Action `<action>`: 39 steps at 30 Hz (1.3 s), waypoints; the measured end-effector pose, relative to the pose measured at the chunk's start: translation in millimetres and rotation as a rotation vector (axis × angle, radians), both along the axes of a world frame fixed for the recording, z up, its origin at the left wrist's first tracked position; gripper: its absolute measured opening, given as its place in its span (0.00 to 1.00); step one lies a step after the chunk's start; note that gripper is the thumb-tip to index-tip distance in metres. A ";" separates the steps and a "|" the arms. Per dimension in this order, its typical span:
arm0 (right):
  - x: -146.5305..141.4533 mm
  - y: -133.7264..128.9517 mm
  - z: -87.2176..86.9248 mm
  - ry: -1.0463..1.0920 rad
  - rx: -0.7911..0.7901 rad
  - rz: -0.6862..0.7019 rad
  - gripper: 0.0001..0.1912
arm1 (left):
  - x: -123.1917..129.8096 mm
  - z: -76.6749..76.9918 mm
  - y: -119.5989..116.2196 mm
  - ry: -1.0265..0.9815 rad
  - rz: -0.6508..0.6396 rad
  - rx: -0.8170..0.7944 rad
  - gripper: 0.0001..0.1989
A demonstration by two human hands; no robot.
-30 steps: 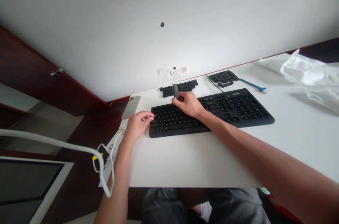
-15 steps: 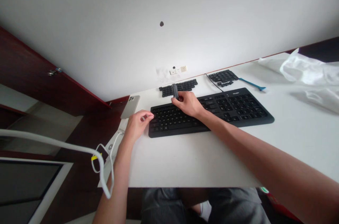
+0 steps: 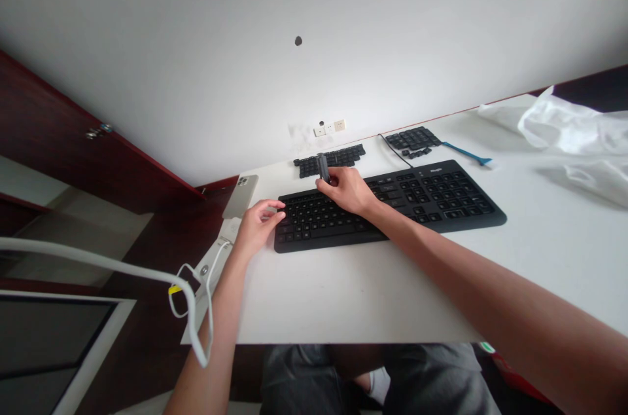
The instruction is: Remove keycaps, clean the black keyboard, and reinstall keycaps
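A black keyboard (image 3: 333,230) with many keycaps off lies on the white table (image 3: 343,297). My left hand (image 3: 260,226) is at its left end, thumb and fingertips apart at the edge, with nothing visible between them. My right hand (image 3: 347,190) is over the keyboard's upper middle, its fingers closed on a small dark grey tool (image 3: 322,167) that stands upright. Behind it, loose black keycaps (image 3: 345,156) sit in rows. Another group of keycaps (image 3: 413,138) lies farther right, beside a blue brush (image 3: 466,153).
A phone (image 3: 241,195) lies at the table's left edge, near a white power strip (image 3: 209,264) with a white cable (image 3: 98,259) hanging in front. Crumpled white plastic bags (image 3: 569,130) are at the right. The wall with sockets (image 3: 330,129) rises behind the table.
The thumb and fingertips of my left hand have moved apart. My right hand keeps its hold on the tool in nearly the same place. The view has shifted slightly.
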State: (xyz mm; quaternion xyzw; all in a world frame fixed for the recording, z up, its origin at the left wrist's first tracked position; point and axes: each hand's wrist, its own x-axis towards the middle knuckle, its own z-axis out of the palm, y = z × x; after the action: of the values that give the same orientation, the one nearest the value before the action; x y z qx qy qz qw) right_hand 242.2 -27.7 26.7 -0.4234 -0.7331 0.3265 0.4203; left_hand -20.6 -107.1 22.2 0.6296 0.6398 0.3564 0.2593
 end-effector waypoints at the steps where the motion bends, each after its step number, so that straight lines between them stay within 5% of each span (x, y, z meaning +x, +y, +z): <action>1: 0.0 0.1 -0.1 0.000 0.000 0.002 0.18 | 0.5 -0.5 -0.2 -0.029 0.016 -0.009 0.19; 7: 0.0 -0.1 0.1 -0.010 0.000 0.000 0.18 | 1.3 4.2 -0.5 -0.179 0.071 -0.221 0.40; 21: -0.8 2.1 -3.4 -0.019 -0.002 0.009 0.20 | -3.8 38.1 26.1 -0.102 -0.052 -0.555 0.30; 39: -1.3 1.7 -3.6 -0.030 0.008 0.007 0.19 | -17.0 29.0 40.8 -0.013 -0.141 -0.581 0.29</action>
State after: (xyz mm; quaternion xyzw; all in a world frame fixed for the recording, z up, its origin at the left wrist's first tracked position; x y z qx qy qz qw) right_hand 240.9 -26.0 23.2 -0.4239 -0.7423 0.3186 0.4096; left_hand -37.5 -66.3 51.2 0.5695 0.6680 0.1434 0.4569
